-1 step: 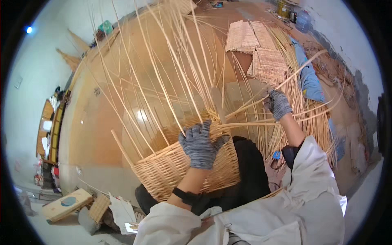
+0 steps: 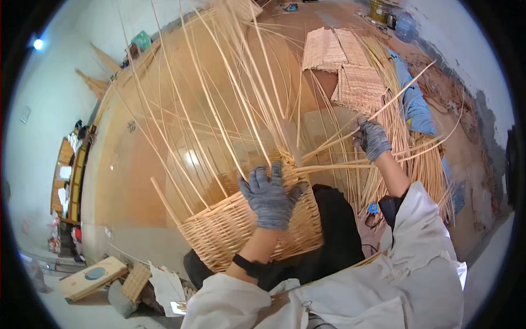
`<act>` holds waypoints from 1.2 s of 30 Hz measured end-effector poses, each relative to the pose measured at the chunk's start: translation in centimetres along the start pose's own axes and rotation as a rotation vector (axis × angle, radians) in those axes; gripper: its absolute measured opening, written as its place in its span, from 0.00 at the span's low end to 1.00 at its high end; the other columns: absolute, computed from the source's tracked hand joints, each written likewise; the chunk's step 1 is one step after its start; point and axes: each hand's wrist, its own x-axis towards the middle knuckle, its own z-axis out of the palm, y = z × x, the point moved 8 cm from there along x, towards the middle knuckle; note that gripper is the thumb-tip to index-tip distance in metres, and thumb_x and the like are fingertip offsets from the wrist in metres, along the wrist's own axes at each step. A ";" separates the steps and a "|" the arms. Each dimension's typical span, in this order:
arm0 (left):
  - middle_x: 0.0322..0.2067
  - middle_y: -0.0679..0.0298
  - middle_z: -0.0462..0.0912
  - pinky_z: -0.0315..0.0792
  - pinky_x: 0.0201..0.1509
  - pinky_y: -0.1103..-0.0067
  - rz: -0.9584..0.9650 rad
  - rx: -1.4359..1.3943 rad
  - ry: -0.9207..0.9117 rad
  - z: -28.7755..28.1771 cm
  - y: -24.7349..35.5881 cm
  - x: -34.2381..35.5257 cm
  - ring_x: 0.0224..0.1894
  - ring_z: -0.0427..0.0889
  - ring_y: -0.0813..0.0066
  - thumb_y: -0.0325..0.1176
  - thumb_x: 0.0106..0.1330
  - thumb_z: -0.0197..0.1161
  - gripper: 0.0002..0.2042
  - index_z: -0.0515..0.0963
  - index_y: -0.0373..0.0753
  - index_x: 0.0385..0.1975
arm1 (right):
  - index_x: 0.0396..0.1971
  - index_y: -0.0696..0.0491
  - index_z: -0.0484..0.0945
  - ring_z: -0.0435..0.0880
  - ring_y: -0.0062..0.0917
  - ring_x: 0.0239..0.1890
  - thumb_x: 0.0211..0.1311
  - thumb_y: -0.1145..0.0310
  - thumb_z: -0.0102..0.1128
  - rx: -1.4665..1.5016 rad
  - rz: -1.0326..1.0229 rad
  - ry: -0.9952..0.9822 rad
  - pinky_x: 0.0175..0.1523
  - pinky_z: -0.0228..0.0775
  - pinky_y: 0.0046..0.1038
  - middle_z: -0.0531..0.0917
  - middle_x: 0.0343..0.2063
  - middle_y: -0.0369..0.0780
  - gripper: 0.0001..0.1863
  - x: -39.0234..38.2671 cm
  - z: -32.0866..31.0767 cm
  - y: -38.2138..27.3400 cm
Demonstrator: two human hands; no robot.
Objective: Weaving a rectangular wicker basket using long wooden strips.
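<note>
Pale tan, half-woven wicker basket [image 2: 241, 225], boxy, open-topped, sitting tilted on the black-trousered lap [image 2: 342, 227]. Should be light, I'd say, mostly air and thin rods; woven wall looks stiff, with a little give if squeezed. Surface reads as dry and ribbed, so not slippery, least of all under gloves. Tall, thin, pale upright rods [image 2: 208, 98] rising from the rim look springy; sharp bends could crack them. Best hold, my guess: the rim and front wall for steadying, loose rods some way out from the weave, for leverage. The grey-gloved left hand [image 2: 272, 198] lies fanned over the near rim, fingertips among the uprights; can't tell from here how hard it grips. The grey-gloved right hand [image 2: 373, 140] is closed around a long, pale, slanting rod [image 2: 404, 92] running up and right from the basket's right corner. More long, curving tan rods [image 2: 337, 166] leave that same corner, passing below the right hand. Looks: tight, even horizontal rows on the front wall, honey-coloured, slightly glossy; a thick, short, pale corner stick [image 2: 164, 200] pokes up at left, leaning outward. Far side mostly hidden behind the left hand and uprights.
</note>
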 end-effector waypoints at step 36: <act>0.28 0.51 0.77 0.67 0.44 0.71 -0.082 -0.321 -0.279 1.9 1.2 4.2 0.35 0.76 0.57 0.39 0.58 0.53 0.15 0.72 0.36 0.40 | 0.22 0.50 0.67 0.72 0.29 0.22 0.62 0.60 0.42 0.532 0.098 -0.121 0.31 0.70 0.38 0.67 0.12 0.35 0.12 -0.8 0.0 3.3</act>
